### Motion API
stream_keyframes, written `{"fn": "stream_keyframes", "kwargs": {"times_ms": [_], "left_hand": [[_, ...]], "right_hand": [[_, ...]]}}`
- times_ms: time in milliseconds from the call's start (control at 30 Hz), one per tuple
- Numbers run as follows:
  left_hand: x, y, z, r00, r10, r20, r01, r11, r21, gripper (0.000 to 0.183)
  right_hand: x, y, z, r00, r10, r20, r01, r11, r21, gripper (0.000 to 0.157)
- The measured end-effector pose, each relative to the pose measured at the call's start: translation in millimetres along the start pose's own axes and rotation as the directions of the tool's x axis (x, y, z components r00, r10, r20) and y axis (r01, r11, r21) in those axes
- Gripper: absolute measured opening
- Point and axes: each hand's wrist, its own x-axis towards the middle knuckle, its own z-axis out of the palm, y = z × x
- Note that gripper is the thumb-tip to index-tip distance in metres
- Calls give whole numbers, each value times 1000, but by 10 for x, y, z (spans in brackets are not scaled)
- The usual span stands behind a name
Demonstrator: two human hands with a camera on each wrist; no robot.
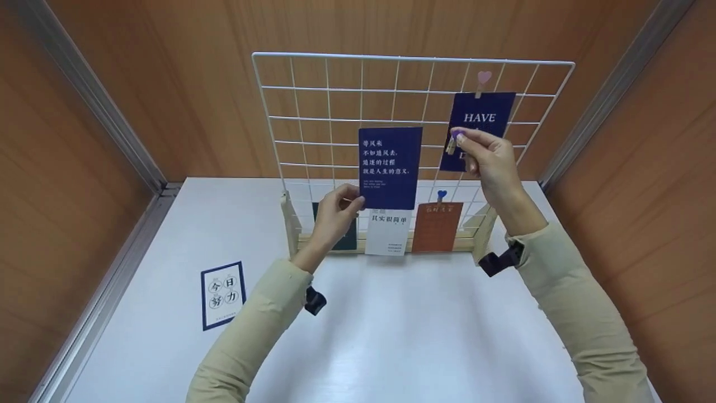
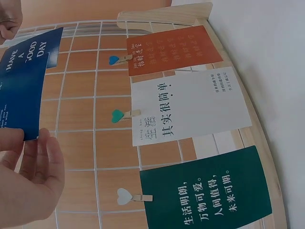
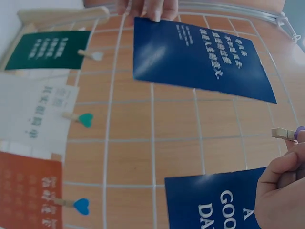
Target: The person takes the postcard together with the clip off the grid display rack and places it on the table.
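Observation:
My left hand (image 1: 334, 215) pinches a dark blue card (image 1: 389, 168) with white Chinese writing by its lower left corner, in front of the white wire grid (image 1: 414, 57). Between thumb and fingers my right hand (image 1: 492, 162) holds a small wooden clothespin (image 3: 282, 133) with a purple end. Behind that hand another blue card (image 1: 481, 106), lettered "HAVE A GOOD DAY", hangs from a clothespin with a pink heart (image 1: 484, 78). Lower down, a green card (image 2: 209, 191), a white card (image 2: 190, 107) and an orange card (image 2: 174, 50) hang in a row, each clipped by a heart clothespin.
A white card with a blue border (image 1: 222, 296) lies on the white table (image 1: 380, 347), left of the left forearm. Wooden feet (image 1: 291, 224) support the grid. Wood-grain panels (image 1: 168, 84) stand behind and at both sides.

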Motion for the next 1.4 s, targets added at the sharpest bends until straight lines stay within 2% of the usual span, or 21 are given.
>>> {"fn": "stream_keyframes", "kwargs": {"times_ms": [133, 433, 700, 967, 1233, 1400], "left_hand": [[-82, -57, -51, 1000, -25, 17, 25, 1000, 11, 11], [-249, -178, -177, 999, -45, 29, 46, 999, -24, 13], [-370, -291, -323, 994, -104, 28, 105, 993, -54, 11], [-506, -418, -439, 986, -165, 33, 167, 984, -62, 10], [-632, -503, -510, 983, -179, 51, 181, 982, -44, 13], [-721, -570, -588, 980, -188, 71, 192, 979, -60, 13]], "right_hand": [[-63, 59, -115, 1000, -2, -12, 1, 999, -51, 16], [-181, 120, -313, 995, 95, -38, -96, 995, -17, 15], [-286, 167, -447, 989, 147, -31, -147, 989, 2, 14], [-376, 228, -589, 980, 198, -14, -198, 980, -24, 13], [-479, 314, -794, 974, 225, -21, -226, 973, -42, 14], [-546, 378, -948, 962, 273, -20, -273, 959, -79, 13]]}}
